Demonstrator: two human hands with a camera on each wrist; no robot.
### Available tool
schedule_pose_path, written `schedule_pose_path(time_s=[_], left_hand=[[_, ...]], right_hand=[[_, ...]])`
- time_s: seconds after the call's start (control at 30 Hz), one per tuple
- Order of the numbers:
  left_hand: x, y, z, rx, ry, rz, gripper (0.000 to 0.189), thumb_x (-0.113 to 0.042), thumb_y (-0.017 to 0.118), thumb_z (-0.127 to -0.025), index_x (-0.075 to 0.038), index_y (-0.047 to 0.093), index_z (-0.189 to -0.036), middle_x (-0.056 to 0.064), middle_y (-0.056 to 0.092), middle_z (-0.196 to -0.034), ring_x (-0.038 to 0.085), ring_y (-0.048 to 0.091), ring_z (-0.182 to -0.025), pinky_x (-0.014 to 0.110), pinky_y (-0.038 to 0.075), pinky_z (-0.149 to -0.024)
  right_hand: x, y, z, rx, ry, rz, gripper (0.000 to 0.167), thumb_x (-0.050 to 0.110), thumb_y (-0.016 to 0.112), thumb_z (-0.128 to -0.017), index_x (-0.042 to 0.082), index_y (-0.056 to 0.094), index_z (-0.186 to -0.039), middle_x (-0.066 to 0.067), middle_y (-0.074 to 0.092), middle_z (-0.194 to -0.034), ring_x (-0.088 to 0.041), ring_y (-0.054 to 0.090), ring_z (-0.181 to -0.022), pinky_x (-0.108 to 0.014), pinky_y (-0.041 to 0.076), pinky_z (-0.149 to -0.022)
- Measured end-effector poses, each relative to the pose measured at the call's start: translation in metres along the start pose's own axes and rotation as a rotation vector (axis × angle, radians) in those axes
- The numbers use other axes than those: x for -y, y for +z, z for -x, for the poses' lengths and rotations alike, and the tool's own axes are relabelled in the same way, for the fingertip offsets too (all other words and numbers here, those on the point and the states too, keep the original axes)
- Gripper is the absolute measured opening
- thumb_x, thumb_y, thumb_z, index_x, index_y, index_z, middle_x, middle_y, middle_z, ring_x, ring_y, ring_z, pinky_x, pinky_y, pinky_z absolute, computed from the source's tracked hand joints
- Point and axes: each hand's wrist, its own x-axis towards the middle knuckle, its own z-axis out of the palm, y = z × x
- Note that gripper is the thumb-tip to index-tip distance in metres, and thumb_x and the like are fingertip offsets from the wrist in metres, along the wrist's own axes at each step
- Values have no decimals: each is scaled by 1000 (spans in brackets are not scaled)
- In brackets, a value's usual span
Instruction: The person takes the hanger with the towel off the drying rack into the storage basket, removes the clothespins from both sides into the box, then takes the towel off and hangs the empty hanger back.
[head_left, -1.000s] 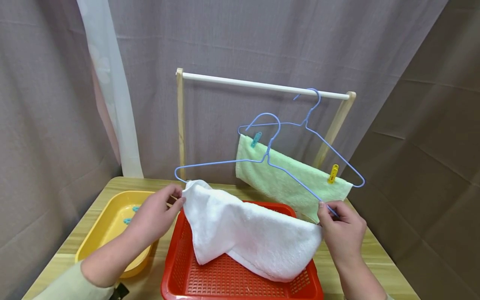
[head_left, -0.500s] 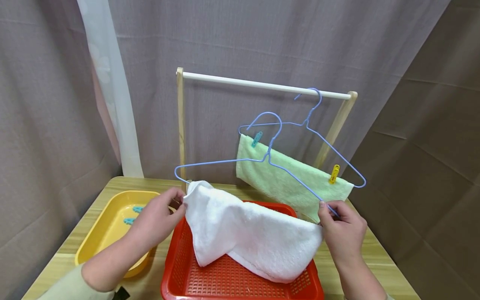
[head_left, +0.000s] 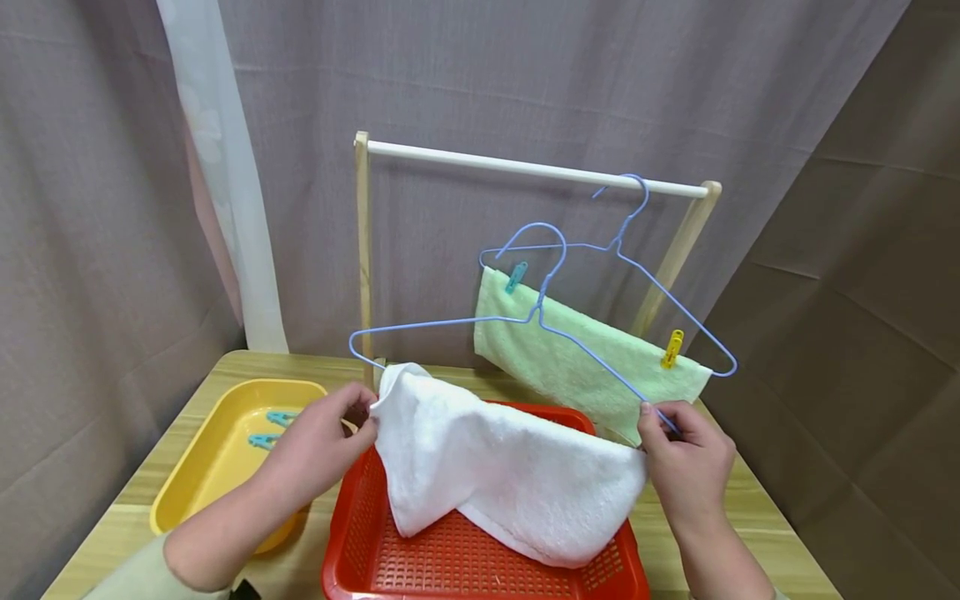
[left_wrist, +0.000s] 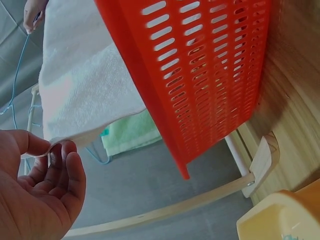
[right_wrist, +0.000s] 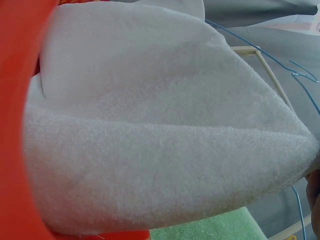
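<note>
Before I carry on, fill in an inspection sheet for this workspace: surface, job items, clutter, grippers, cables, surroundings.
Surface: wood-grain table.
Job items: white towel hangs along the lower side of the held hanger, over the red basket.
Clutter: yellow tray at left, two teal clips visible inside.
Grippers: left hand pinches the white towel's left edge; right hand grips the held hanger's right end.
Cables: nothing seen.
Surroundings: gray curtain; rack behind, bearing a second hanger with green towel and two clothespins, one teal, one yellow.
</note>
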Motion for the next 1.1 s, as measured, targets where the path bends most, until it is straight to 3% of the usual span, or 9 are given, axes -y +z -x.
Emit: schedule_pose_path(time_s=[1.1], left_hand=[[2,9,8,123,-17,2,8,-14,67,-90,-19,62,-91,-10,63,-83,12,59,-77,29,51,-68]], right_hand=[[1,0,-2,-6,3,23,16,1,73,-82,4,68,-67,16,54,-52,3,48,-50,-12,39,-50]])
